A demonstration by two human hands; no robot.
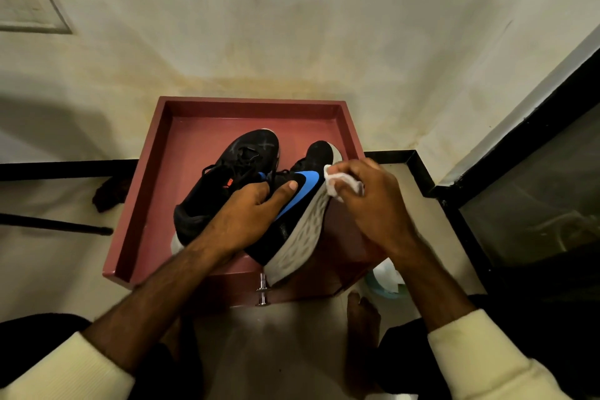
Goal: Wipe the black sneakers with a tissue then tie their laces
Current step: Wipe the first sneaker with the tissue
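**Sneaker sole being wiped with tissue**

One black fabric sneaker (285, 227), marked with a curved blue logo, is being held tilted on its side above the dark-red tray (146, 191). Its white foam sole (302, 237), dimpled in texture, is being turned toward the right. The upper is being gripped by the left hand (250, 214), with the fingers curled over the top and the thumb laid flat beside the logo. A crumpled white tissue (341, 183) is being pinched in the curled fingers of the right hand (373, 204) and pressed against the sole edge near the forefoot. The second sneaker (227, 178), black with orange lettering, is lying in the tray just left of the first and touching it. Faint grey scuffs are showing on its rounded toe, and its laces (246, 156) are lying loose. The tray is smooth, rectangular and raised at the rim. Two metal knobs (263, 291) are protruding below its front edge.
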